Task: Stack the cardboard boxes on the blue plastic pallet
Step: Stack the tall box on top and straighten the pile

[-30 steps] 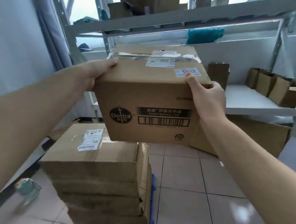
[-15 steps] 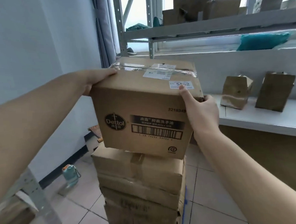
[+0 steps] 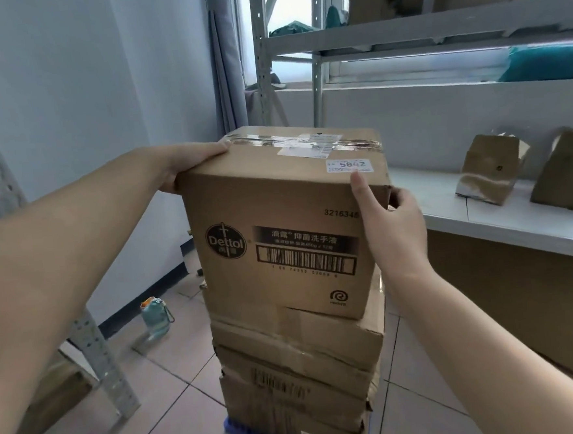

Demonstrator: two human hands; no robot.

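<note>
A brown Dettol cardboard box [image 3: 278, 217] with a barcode and a white 5842 label sits on top of a stack of cardboard boxes [image 3: 298, 361]. My left hand [image 3: 190, 166] grips its top left corner. My right hand [image 3: 390, 223] holds its right front edge, thumb up near the label. Under the stack, a strip of the blue plastic pallet [image 3: 234, 432] shows at the bottom; most of it is hidden by the boxes.
A grey metal shelving rack [image 3: 435, 33] stands behind and to the right, with small cardboard boxes [image 3: 488, 168] on its white shelf. A green water bottle [image 3: 155, 317] stands on the tiled floor at left. A metal rack post [image 3: 97, 348] rises at near left.
The Dettol box has come down from the air onto the top of the stack, both hands still on it. The view has shifted closer and to the left.
</note>
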